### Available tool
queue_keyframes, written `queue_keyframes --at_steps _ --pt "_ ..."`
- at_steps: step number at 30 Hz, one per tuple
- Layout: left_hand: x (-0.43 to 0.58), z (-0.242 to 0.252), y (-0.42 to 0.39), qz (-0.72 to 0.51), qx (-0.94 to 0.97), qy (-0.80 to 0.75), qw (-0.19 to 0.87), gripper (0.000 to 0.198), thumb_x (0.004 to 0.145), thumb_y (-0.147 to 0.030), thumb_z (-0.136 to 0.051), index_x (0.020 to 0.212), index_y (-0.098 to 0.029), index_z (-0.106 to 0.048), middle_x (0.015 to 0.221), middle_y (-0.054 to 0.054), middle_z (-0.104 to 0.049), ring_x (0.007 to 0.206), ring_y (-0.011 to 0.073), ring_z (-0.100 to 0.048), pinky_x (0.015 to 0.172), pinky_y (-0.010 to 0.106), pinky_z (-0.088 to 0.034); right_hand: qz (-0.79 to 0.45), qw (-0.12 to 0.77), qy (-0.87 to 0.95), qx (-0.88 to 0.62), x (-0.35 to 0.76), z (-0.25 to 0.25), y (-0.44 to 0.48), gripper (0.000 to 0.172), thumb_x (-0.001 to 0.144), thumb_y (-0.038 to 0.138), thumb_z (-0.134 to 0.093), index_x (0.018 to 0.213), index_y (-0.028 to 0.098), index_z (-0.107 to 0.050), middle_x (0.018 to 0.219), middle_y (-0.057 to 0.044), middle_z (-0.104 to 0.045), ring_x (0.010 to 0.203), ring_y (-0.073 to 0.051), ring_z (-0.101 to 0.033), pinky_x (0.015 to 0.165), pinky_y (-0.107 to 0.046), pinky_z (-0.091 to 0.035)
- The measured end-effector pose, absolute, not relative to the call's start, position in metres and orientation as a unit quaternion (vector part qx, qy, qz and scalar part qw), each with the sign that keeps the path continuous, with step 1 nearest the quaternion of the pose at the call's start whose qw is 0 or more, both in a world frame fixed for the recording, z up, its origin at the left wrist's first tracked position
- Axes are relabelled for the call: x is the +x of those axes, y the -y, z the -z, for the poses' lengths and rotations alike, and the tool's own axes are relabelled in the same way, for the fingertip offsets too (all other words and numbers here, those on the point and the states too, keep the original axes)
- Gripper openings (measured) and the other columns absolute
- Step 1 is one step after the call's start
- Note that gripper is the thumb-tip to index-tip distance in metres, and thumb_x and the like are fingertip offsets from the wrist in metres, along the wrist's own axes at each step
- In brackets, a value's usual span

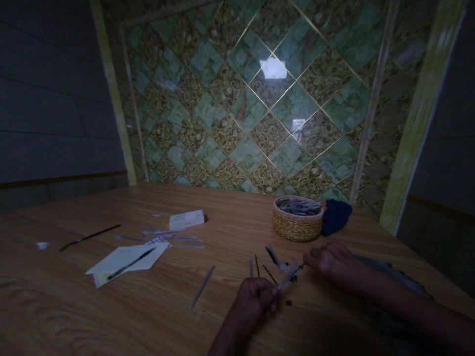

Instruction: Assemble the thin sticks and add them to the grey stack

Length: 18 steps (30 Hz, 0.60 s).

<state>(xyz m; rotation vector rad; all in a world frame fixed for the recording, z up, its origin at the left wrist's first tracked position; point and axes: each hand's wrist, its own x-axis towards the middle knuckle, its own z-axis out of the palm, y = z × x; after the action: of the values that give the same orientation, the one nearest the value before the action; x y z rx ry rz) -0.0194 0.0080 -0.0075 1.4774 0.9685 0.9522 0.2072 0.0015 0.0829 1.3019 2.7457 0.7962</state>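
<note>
My left hand (pixel 256 302) is curled closed low in the middle, pinching thin pen parts whose tips (pixel 254 266) stick up from the fingers. My right hand (pixel 328 261) is closed too, with its fingertips on one end of a pale slim pen barrel (pixel 291 277) that slants down toward the left hand. Several dark and clear pen pieces (pixel 276 258) lie on the wooden table (pixel 230 222) between the two hands. A small dark bit (pixel 288 302) lies just right of the left hand.
A woven basket (pixel 297 226) of pens stands behind my right hand, with a dark blue cloth (pixel 336 216) beside it. On the left lie white papers (pixel 128 258) with a dark pen, a small white box (pixel 186 219), a loose clear tube (pixel 202 287) and a dark stick (pixel 90 237).
</note>
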Motion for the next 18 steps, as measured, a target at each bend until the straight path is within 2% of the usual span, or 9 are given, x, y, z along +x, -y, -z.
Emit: queue_keyframes --at_steps 3,7,8,10,12,14,18 --pt "-0.019 0.008 -0.008 -0.407 0.612 -0.395 0.552 0.039 0.069 -0.049 -0.062 0.055 -0.013 -0.060 0.046 0.001 -0.054 0.039 0.0075 -0.041 0.044 0.022 -0.027 -0.252 -0.033 -0.881 0.399 0.195 -0.078 0.006 0.018 0.081 0.006 -0.048 0.084 0.021 -0.057 0.072 -0.002 -0.065 0.061 -0.019 -0.060 0.053 -0.028 -0.030" --pt "-0.020 0.001 -0.006 -0.434 0.583 -0.386 0.568 0.040 0.066 -0.050 -0.066 0.055 -0.012 -0.060 0.046 0.002 -0.056 0.039 0.0076 -0.043 0.044 0.021 -0.028 -0.209 -0.137 -0.889 0.385 0.187 -0.066 0.013 0.030 0.083 0.008 -0.045 0.109 0.019 -0.054 0.082 -0.005 -0.066 0.066 -0.019 -0.061 0.057 -0.027 -0.035" --pt "-0.020 -0.001 -0.005 -0.443 0.575 -0.384 0.571 0.039 0.066 -0.049 -0.067 0.055 -0.012 -0.060 0.047 0.002 -0.057 0.039 0.0075 -0.044 0.044 0.021 -0.028 -0.176 -0.172 -0.885 0.396 0.187 -0.062 0.013 0.029 0.085 0.010 -0.042 0.110 0.018 -0.054 0.084 -0.006 -0.067 0.068 -0.018 -0.062 0.058 -0.026 -0.036" --pt "-0.021 -0.005 -0.005 -0.460 0.555 -0.381 0.579 0.038 0.066 -0.048 -0.068 0.057 -0.012 -0.061 0.049 0.002 -0.058 0.040 0.0073 -0.045 0.043 0.020 -0.029 -0.088 -0.219 -0.861 0.451 0.186 -0.051 0.011 0.024 0.088 0.014 -0.037 0.099 0.018 -0.059 0.083 -0.006 -0.068 0.071 -0.016 -0.062 0.060 -0.024 -0.037" --pt "-0.022 -0.007 -0.005 -0.469 0.537 -0.383 0.587 0.037 0.066 -0.047 -0.068 0.059 -0.011 -0.062 0.050 0.002 -0.059 0.040 0.0073 -0.045 0.042 0.020 -0.029 0.007 -0.220 -0.826 0.520 0.183 -0.037 0.007 0.021 0.086 0.018 -0.040 0.087 0.019 -0.061 0.079 -0.004 -0.068 0.071 -0.016 -0.062 0.060 -0.023 -0.037" --pt "-0.023 -0.006 -0.006 -0.473 0.528 -0.384 0.591 0.036 0.066 -0.047 -0.069 0.061 -0.011 -0.062 0.051 0.002 -0.060 0.040 0.0072 -0.046 0.041 0.019 -0.028 0.083 -0.183 -0.803 0.562 0.178 -0.020 0.002 0.015 0.080 0.017 -0.048 0.080 0.019 -0.063 0.078 -0.003 -0.068 0.072 -0.016 -0.062 0.060 -0.023 -0.037" --pt "-0.025 -0.002 -0.008 -0.472 0.532 -0.374 0.595 0.036 0.066 -0.047 -0.069 0.062 -0.012 -0.061 0.051 0.002 -0.060 0.039 0.0071 -0.046 0.039 0.019 -0.027 0.131 -0.124 -0.791 0.584 0.162 0.010 -0.009 0.014 0.070 0.015 -0.054 0.077 0.020 -0.065 0.084 -0.006 -0.070 0.081 -0.020 -0.063 0.063 -0.025 -0.037"
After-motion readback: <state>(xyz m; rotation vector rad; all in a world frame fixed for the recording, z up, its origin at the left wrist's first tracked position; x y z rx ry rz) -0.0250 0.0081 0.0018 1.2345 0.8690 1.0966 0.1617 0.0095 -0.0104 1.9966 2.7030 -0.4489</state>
